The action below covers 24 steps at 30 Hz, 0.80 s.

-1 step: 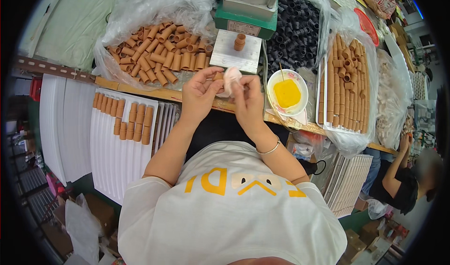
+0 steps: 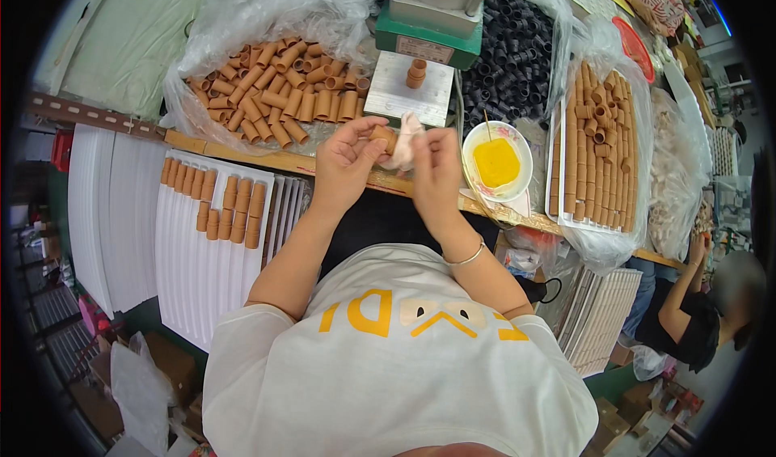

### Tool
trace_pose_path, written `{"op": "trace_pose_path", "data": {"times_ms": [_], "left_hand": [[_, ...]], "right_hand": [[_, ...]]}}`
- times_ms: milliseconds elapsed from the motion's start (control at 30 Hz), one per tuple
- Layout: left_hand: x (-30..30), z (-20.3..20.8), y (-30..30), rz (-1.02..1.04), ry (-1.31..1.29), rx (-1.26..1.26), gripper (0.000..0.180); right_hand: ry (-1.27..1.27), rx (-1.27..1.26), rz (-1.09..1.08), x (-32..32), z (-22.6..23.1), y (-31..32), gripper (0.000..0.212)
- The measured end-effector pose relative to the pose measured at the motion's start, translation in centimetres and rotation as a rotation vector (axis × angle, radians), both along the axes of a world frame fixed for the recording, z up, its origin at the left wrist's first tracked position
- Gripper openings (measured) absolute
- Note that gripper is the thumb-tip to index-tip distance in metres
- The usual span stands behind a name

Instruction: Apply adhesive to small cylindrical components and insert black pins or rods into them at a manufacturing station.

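Above the bench edge, my left hand (image 2: 346,164) is closed on a short brown tube (image 2: 385,138), pinched between thumb and fingers. My right hand (image 2: 436,170) grips a crumpled pale pink-white cloth (image 2: 410,132) right beside that tube; its fingers are somewhat blurred. Just beyond both hands, a ringed brown tube (image 2: 415,74) stands upright on the metal plate (image 2: 428,101) of a green and grey press (image 2: 428,36). To the right of my right hand is a flowered white bowl (image 2: 521,166) with a yellow pad (image 2: 496,162) and a thin stick in it.
A heap of brown tubes (image 2: 275,93) lies in clear plastic at the left, black ringed pieces (image 2: 513,61) at the right. A tray of brown tubes (image 2: 598,150) is farther right. Low left is a white grooved tray (image 2: 202,279) partly filled with tubes. Another person (image 2: 687,303) sits far right.
The cloth has come off the tube's end toward the right, so more of the tube shows in my left hand. My right hand has shifted slightly right.
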<state>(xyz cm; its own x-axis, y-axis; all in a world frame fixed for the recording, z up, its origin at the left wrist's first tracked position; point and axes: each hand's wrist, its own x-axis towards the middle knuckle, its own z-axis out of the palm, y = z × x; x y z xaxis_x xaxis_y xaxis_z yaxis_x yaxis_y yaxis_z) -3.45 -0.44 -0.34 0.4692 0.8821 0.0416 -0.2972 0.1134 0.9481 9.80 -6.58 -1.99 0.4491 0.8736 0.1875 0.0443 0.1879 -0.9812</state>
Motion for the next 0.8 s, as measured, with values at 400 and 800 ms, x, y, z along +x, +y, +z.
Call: {"op": "trace_pose_path", "data": {"times_ms": [400,800], "left_hand": [[-2.2,1.5,0.4,0.072,-0.017,0.026,0.029],[-2.9,2.5,0.1,0.074,-0.034,0.061,0.03]], "right_hand": [[-0.374,0.183,0.032,-0.5,3.5,-0.1,0.02],[-0.052,0.116,-0.032,-0.2,3.4,-0.6,0.016]]}}
